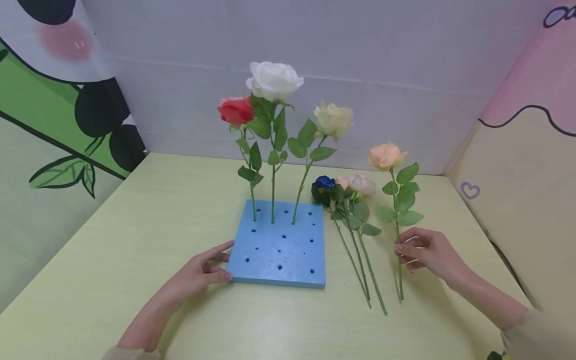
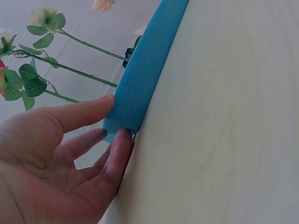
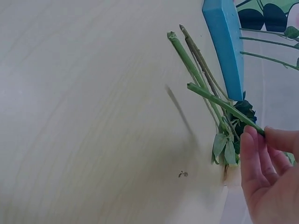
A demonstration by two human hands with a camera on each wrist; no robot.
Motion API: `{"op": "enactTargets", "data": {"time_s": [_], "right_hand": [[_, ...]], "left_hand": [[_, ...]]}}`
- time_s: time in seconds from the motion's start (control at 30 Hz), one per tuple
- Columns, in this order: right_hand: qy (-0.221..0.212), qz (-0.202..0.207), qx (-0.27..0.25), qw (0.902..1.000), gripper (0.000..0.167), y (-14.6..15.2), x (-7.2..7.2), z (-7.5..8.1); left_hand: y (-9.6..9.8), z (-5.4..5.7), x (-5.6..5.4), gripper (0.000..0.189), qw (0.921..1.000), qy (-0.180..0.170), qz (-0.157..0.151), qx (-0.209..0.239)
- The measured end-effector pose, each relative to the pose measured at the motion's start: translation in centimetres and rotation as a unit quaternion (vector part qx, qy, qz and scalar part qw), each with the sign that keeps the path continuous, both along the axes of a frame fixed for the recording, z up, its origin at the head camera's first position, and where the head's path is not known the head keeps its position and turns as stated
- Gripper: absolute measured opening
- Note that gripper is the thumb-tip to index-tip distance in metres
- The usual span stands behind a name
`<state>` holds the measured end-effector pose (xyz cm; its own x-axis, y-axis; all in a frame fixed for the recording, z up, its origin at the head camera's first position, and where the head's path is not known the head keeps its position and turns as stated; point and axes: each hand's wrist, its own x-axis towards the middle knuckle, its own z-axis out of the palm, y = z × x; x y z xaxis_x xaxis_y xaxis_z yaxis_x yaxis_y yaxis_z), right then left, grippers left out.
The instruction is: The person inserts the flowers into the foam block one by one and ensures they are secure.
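My right hand (image 1: pixel 427 252) pinches the stem of a peach rose (image 1: pixel 388 156) between thumb and fingers, its bloom up and its cut end down. In the right wrist view that green stem (image 3: pixel 224 106) slants above the table, its shadow apart from it. My left hand (image 1: pixel 198 272) holds the front left corner of a blue board (image 1: pixel 265 250) full of small holes, with the thumb (image 2: pixel 88 112) against its edge. Standing in the board's back holes are a red rose (image 1: pixel 236 111), a white rose (image 1: pixel 274 81) and a cream rose (image 1: pixel 334 120), the cream one leaning right.
Between the board and my right hand, several roses lie on the table (image 1: pixel 135 240), among them a blue rose (image 1: pixel 325 182) and a pale pink rose (image 1: pixel 362 185). Their stems (image 1: pixel 366 265) point toward me. A pale cloth wall (image 1: pixel 180 110) rises behind the table.
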<state>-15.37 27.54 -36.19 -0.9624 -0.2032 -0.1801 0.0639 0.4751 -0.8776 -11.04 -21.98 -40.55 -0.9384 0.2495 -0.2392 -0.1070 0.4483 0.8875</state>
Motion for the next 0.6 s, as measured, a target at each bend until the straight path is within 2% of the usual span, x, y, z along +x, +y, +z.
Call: {"op": "enactTargets", "data": {"time_s": [0.23, 0.6], "right_hand": [[0.057, -0.005, 0.036, 0.9977, 0.029, -1.1, -0.8, 0.7], [0.145, -0.011, 0.03, 0.9889, 0.026, -3.8, -1.8, 1.4]], "left_hand": [[0.0, 0.0, 0.1, 0.075, 1.0, 0.0, 0.001, -0.001], [-0.1, -0.3, -0.1, 0.075, 1.0, 0.006, -0.003, 0.002]]}}
